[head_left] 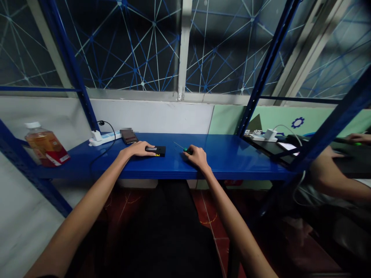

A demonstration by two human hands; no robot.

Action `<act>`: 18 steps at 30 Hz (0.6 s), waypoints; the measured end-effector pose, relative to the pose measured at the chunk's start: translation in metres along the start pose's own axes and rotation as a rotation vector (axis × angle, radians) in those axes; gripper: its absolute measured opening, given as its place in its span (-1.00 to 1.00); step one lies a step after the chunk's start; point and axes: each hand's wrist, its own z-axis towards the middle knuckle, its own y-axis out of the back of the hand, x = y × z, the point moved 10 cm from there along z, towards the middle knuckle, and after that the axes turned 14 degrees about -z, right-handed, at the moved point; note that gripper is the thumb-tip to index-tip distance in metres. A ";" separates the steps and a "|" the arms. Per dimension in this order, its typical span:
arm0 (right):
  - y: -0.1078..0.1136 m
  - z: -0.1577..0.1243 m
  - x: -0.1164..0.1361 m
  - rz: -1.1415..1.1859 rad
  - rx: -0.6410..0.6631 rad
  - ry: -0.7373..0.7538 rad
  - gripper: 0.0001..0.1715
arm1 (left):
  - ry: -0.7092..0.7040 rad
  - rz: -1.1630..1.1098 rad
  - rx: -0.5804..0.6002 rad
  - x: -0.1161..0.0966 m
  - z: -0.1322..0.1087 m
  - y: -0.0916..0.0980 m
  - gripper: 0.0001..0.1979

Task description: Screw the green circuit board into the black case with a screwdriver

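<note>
Head view: the left hand lies flat, fingers loose, on a small black rectangular device with a yellow mark, pinning it to the blue metal shelf top. The right hand, near it, is curled around a thin green-handled screwdriver. This looks like steadying for tool work; reaching the device calls for a short, fine swing left. A dark phone, white power strip and 1 plastic bottle of amber drink stand clear at left, and another person's arm is at right.

- I'm holding my bare left arm straight out to the blue shelf. My left hand is lying palm down near the shelf's middle, fingers loosely flat.
- I'm holding my right arm out alongside. My right hand is resting on the shelf's front half, fingers curled closed.
</note>
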 end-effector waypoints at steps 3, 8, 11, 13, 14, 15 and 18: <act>0.000 0.000 0.001 0.005 -0.004 0.006 -0.70 | 0.044 0.094 -0.021 -0.007 -0.004 0.000 -0.19; 0.000 -0.001 0.001 -0.002 -0.002 0.009 -0.69 | 0.231 0.296 -0.154 -0.018 -0.011 0.007 -0.24; 0.000 -0.002 0.002 -0.004 0.001 0.015 -0.69 | 0.219 0.287 -0.200 -0.025 -0.010 0.011 -0.26; 0.001 -0.002 0.002 -0.007 0.001 0.017 -0.69 | 0.188 0.254 -0.257 -0.023 -0.010 0.016 -0.34; 0.001 -0.002 0.003 -0.006 0.000 0.022 -0.68 | 0.165 0.237 -0.295 -0.020 -0.009 0.019 -0.40; 0.002 -0.003 0.004 -0.002 -0.002 0.035 -0.67 | 0.139 0.220 -0.329 -0.017 -0.009 0.020 -0.45; 0.005 -0.006 0.015 0.044 -0.010 0.131 -0.60 | -0.054 0.192 -0.429 -0.017 -0.006 0.019 -0.52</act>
